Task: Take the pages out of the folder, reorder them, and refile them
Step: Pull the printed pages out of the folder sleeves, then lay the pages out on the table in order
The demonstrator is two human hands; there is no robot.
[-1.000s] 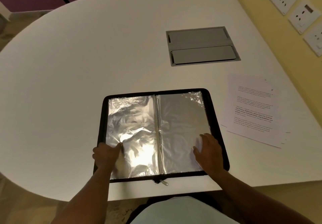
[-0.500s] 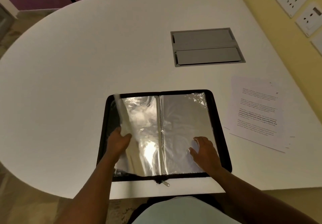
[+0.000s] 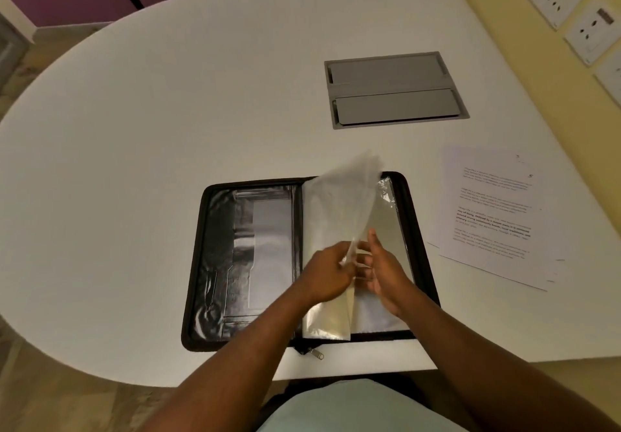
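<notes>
Above the open folder (image 3: 242, 263), sleeves (image 3: 339, 203) raised, long axis toward far edge

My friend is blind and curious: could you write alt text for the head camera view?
Two hands, left and right, hold a clear plastic sleeve lifted over an open black zip folder on a white rounded table. White printed pages lie to the folder's right.

I see two bare forearms, with no sleeves showing anywhere along them, and no watch, ring or band on either wrist or hand. At the bottom edge, my view catches a pale, light blue-green fabric garment (image 3: 356, 408) covering the person's torso or lap.
</notes>
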